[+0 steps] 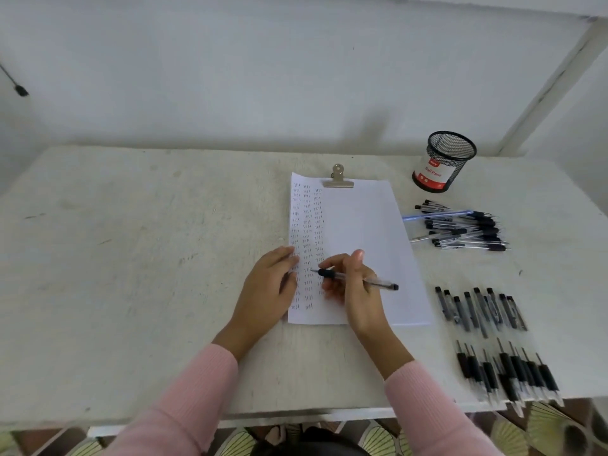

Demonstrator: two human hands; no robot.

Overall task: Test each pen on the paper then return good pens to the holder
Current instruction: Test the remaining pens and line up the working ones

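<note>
A white desk point(131, 258) stood against a pale wall, carrying a sheet of white paper point(362, 225) whose left side was filled with columns of small ink marks. A person in pink sleeves worked over the sheet's lower left part. The left hand point(266, 291) lay flat with straight fingers, pressing on the paper's left edge. The right hand point(355, 291) pinched a clear pen point(332, 274) with a black grip, held nearly level, its tip pointing left over the marks; whether the tip touched the sheet could not be told. Two rows of black-gripped pens point(493, 340) lay side by side near the desk's right front edge. Farther back, just right of the paper, a loose heap of pens point(460, 230) lay with one blue pen point(437, 214) among them. Beyond the heap stood a black mesh pen holder point(444, 161), upright, bearing a red-and-white label. A metal bulldog clip point(338, 177) gripped the paper's top edge.
</note>
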